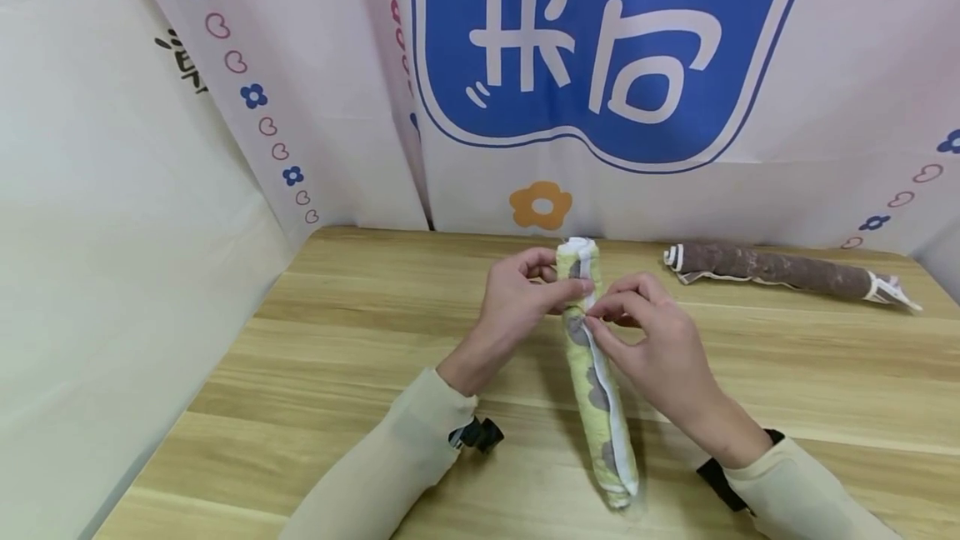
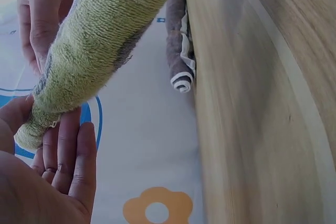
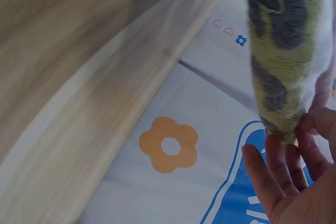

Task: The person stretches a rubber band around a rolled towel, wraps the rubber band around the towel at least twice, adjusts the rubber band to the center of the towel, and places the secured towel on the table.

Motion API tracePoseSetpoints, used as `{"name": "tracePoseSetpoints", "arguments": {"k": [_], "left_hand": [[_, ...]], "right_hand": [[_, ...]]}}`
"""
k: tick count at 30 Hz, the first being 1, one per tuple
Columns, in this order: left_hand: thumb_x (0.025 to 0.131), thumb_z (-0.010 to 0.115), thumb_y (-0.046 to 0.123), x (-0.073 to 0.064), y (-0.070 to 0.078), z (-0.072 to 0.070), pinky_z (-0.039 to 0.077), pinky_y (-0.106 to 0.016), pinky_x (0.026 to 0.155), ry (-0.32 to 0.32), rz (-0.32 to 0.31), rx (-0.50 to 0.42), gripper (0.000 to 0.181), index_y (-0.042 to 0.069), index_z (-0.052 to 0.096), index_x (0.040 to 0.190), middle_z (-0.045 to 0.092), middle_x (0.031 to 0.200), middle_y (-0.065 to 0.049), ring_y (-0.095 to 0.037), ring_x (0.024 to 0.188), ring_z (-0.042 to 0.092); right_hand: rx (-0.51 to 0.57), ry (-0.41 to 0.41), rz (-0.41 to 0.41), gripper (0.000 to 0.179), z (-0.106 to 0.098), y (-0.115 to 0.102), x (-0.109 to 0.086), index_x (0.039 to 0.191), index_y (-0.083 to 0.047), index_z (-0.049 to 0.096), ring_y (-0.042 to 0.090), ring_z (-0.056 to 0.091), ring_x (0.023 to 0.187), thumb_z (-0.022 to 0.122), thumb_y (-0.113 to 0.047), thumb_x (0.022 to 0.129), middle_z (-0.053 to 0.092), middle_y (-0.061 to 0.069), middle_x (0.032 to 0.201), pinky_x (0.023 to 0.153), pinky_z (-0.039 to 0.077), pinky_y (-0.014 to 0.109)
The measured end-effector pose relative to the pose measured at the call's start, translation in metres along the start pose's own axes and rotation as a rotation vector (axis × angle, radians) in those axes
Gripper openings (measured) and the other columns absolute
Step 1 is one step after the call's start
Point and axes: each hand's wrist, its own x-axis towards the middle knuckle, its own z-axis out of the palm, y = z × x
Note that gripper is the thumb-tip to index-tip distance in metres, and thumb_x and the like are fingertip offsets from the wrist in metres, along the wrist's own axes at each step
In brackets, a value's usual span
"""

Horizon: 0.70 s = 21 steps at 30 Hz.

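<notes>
A rolled-up towel (image 1: 597, 415), yellow-green with grey spots and a white edge along its length, lies lengthwise in front of me in the head view. My left hand (image 1: 513, 298) grips it near the far end, thumb across the top and fingers around the left side. Just below that thumb, my right hand (image 1: 667, 348) pinches the white edge between thumb and index finger. In the left wrist view the towel's terry side (image 2: 100, 35) fills the upper left. The right wrist view has its spotted side (image 3: 283, 40) above the fingers.
A second rolled towel (image 1: 780, 267), brown with white trim, lies at the back right of the wooden table (image 1: 322, 373). Behind the table hangs a white printed backdrop (image 1: 480, 190) with a blue sign shape and an orange flower.
</notes>
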Motion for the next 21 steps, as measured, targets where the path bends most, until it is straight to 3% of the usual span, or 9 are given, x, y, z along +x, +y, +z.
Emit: {"name": "tracePoseSetpoints", "arguments": {"k": [4, 10, 15, 21], "left_hand": [[0.082, 0.091, 0.012, 0.0, -0.001, 0.002, 0.063, -0.041, 0.071, -0.003, 0.019, 0.02, 0.03, 0.005, 0.076, 0.107, 0.067, 0.084, -0.005, -0.014, 0.071, 0.065], [0.081, 0.091, 0.01, 0.002, -0.005, 0.002, 0.061, -0.039, 0.067, 0.04, 0.028, 0.075, 0.026, 0.005, 0.075, 0.102, 0.066, 0.082, -0.003, -0.013, 0.069, 0.062], [0.082, 0.09, 0.009, 0.006, -0.004, -0.001, 0.062, -0.034, 0.066, 0.079, 0.029, 0.05, 0.025, 0.004, 0.075, 0.102, 0.065, 0.084, -0.003, -0.013, 0.071, 0.062], [0.083, 0.09, 0.008, 0.009, -0.002, -0.009, 0.064, -0.046, 0.071, 0.108, 0.067, 0.002, 0.024, 0.002, 0.075, 0.101, 0.066, 0.084, -0.004, -0.014, 0.07, 0.064]], "right_hand": [[0.056, -0.036, 0.054, 0.026, 0.0, 0.001, -0.001, 0.09, -0.008, 0.074, 0.016, 0.066, 0.092, 0.08, 0.015, 0.079, 0.062, 0.001, 0.104, 0.08, 0.058, 0.02], [0.021, -0.093, -0.015, 0.028, 0.005, 0.007, -0.005, 0.087, -0.012, 0.069, 0.014, 0.063, 0.092, 0.075, 0.012, 0.075, 0.058, 0.002, 0.106, 0.074, 0.061, 0.029], [0.017, -0.126, -0.033, 0.028, 0.005, 0.007, -0.005, 0.086, -0.013, 0.068, 0.014, 0.063, 0.092, 0.075, 0.011, 0.073, 0.057, 0.005, 0.11, 0.072, 0.062, 0.03], [0.136, -0.144, 0.007, 0.029, 0.006, 0.004, -0.006, 0.088, -0.009, 0.069, 0.019, 0.066, 0.092, 0.073, 0.016, 0.076, 0.058, 0.008, 0.112, 0.068, 0.062, 0.027]]}}
